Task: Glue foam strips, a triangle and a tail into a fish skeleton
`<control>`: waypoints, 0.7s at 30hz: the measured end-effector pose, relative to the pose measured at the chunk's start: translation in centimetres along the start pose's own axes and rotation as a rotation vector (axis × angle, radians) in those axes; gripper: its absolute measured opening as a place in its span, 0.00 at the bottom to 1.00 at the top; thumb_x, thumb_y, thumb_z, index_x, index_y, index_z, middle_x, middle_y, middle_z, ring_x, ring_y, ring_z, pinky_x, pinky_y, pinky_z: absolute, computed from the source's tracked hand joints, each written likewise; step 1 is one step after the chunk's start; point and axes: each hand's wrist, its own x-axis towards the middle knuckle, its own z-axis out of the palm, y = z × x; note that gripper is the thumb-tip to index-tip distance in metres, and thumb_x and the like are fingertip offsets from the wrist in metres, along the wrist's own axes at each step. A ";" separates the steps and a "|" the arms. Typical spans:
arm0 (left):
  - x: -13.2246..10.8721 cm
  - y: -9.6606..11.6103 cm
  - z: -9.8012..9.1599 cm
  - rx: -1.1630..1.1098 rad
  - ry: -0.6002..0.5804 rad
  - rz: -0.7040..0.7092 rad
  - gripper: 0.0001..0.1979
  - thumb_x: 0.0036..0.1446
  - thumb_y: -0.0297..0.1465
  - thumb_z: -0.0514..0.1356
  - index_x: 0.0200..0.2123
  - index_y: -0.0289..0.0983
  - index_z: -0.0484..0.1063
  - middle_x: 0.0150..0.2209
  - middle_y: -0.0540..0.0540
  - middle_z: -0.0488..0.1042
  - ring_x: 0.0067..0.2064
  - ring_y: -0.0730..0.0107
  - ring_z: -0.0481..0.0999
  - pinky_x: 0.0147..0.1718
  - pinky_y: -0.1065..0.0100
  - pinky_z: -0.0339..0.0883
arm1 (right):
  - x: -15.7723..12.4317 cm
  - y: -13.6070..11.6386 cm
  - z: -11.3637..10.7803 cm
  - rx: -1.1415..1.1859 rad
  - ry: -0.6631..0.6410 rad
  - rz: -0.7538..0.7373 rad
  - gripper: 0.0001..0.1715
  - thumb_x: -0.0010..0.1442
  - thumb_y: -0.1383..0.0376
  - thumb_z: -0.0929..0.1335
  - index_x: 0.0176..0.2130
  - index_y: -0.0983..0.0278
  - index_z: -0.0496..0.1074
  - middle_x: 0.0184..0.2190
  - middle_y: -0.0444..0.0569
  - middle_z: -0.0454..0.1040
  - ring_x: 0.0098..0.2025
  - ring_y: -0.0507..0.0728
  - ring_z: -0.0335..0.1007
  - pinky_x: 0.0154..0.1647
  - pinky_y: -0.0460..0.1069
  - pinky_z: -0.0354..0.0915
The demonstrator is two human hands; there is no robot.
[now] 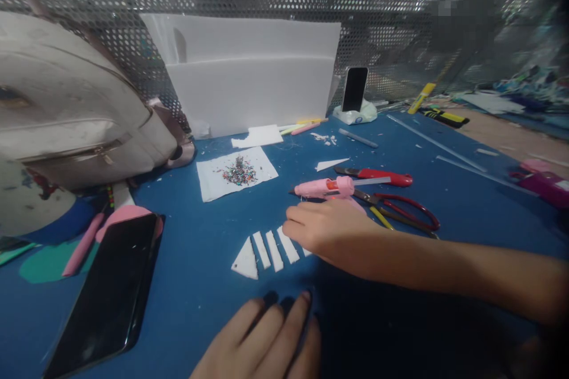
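On the blue table lies a row of white foam pieces: a triangular piece (247,259) with a small dark dot at its left tip, then several narrow strips (274,251) set side by side with gaps. My right hand (331,231) is over the right end of the row, its fingers curled and covering part of the strips. What those fingers hold, if anything, is hidden. Just behind it lies a pink glue gun (326,187) with a glue stick in its back. My left hand (267,340) rests in front of the row, fingers loosely bent and slightly apart, holding nothing.
Pliers (406,210) and a red-handled tool (384,176) lie beyond the right hand. Glitter sits on white paper (211,186). A large phone (106,290) and a pale backpack (75,106) are left. White boards (258,92) and a propped phone (354,89) stand behind.
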 end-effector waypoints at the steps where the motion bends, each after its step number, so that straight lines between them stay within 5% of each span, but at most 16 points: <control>1: 0.0 -0.2 0.1 0.005 -0.013 -0.009 0.14 0.69 0.30 0.50 0.43 0.40 0.77 0.44 0.52 0.82 0.35 0.69 0.76 0.39 0.64 0.64 | 0.0 0.0 0.0 0.005 0.000 0.006 0.11 0.55 0.77 0.68 0.36 0.64 0.65 0.35 0.48 0.69 0.33 0.57 0.63 0.23 0.51 0.43; 5: -0.2 -0.8 0.4 0.041 -0.036 -0.075 0.18 0.70 0.37 0.48 0.44 0.38 0.76 0.48 0.46 0.81 0.36 0.65 0.77 0.40 0.61 0.63 | 0.0 0.0 0.1 0.020 0.016 0.006 0.11 0.56 0.77 0.67 0.36 0.64 0.64 0.34 0.47 0.70 0.34 0.57 0.63 0.24 0.51 0.44; 16: -0.9 -0.7 -0.2 0.004 -0.057 -0.041 0.15 0.69 0.35 0.50 0.47 0.38 0.76 0.50 0.46 0.80 0.38 0.64 0.75 0.42 0.60 0.61 | -0.1 -0.7 -0.7 0.032 -0.001 0.014 0.10 0.57 0.76 0.68 0.35 0.63 0.64 0.34 0.47 0.70 0.33 0.57 0.61 0.24 0.51 0.40; 21: 0.2 -2.5 -1.4 0.056 -0.073 -0.072 0.13 0.66 0.34 0.56 0.51 0.36 0.73 0.46 0.48 0.81 0.38 0.62 0.75 0.41 0.59 0.61 | -0.2 -0.7 -0.6 0.013 0.020 0.014 0.10 0.58 0.76 0.67 0.35 0.63 0.64 0.34 0.46 0.70 0.32 0.57 0.61 0.24 0.51 0.39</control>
